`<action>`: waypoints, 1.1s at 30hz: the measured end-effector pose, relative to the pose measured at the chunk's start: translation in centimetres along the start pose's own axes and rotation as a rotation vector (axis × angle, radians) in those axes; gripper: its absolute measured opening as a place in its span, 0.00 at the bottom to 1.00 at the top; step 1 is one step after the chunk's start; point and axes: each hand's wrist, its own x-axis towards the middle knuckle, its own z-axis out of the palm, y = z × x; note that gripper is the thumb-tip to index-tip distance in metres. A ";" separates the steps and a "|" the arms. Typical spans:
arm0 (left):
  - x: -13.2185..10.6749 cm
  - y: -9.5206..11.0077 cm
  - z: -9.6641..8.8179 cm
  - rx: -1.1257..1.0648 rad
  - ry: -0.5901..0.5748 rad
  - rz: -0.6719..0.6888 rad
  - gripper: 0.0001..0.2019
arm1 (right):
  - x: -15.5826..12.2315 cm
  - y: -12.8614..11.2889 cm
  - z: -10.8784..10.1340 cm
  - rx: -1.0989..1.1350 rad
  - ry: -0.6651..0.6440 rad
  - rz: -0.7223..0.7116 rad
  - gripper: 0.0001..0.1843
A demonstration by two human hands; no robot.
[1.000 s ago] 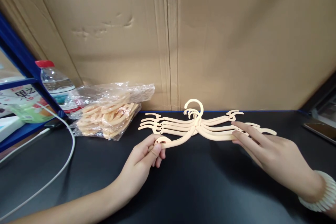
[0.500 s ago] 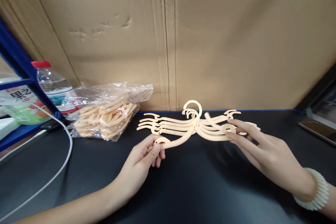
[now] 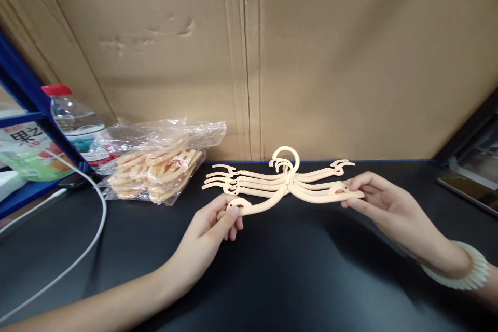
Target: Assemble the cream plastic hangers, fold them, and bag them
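A cream folding clothes hanger (image 3: pixel 264 206) is stretched between my two hands, its hook (image 3: pixel 287 151) pointing away from me. My left hand (image 3: pixel 216 220) pinches the tip of its left arm between thumb and fingers. At the other end, my right hand (image 3: pixel 375 197) is closed on the tip of the right arm, where a short end piece (image 3: pixel 353 195) now lies along the arm. Behind it, several similar hangers (image 3: pixel 257 179) lie in a row on the black table (image 3: pixel 272 275), partly covered by the held one.
A clear plastic bag (image 3: pixel 155 166) of more cream hanger parts lies at the left. Beyond it stand a red-capped bottle (image 3: pixel 73 119) and a blue shelf (image 3: pixel 29 114). A white cable (image 3: pixel 101 218) curves over the table. A phone (image 3: pixel 467 192) lies at the right; cardboard (image 3: pixel 350 62) forms the back wall.
The short end piece on the hanger's right arm has swung from sticking up leftward to lying outward along the arm. My right fingers have shifted around that tip; my left hand keeps its pinch.
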 end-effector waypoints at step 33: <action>-1.3 2.0 2.9 -0.197 -0.138 -0.116 0.15 | -3.1 -3.0 5.3 0.277 -0.190 0.370 0.13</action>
